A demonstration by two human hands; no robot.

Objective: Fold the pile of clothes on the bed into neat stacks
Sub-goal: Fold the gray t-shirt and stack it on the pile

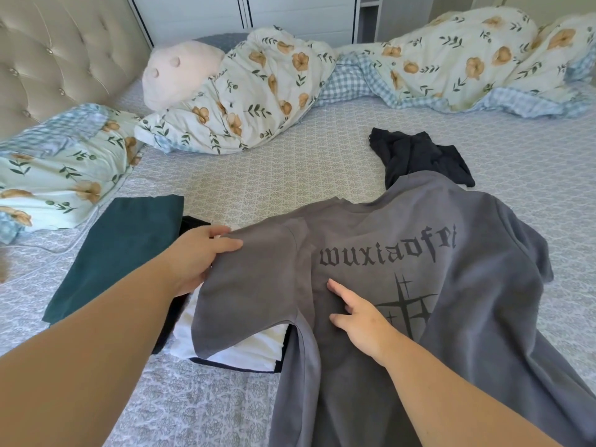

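A grey T-shirt [403, 285] with dark lettering and a cross print lies spread on the bed, print side up. My left hand [200, 256] grips its left sleeve at the shoulder, thumb on top. My right hand [358, 314] presses flat on the shirt's middle, fingers straight. Under the sleeve lies a folded white garment [225, 343] on a black one [171, 317]. A folded dark teal garment [119, 253] lies to the left. A crumpled black garment [419, 156] sits beyond the grey shirt.
A floral duvet [322, 75] is bunched along the far side of the bed. A floral pillow [61, 166] and a pink plush cushion [180, 72] lie at the left by the tufted headboard [58, 59]. The patterned sheet [274, 169] shows in the middle.
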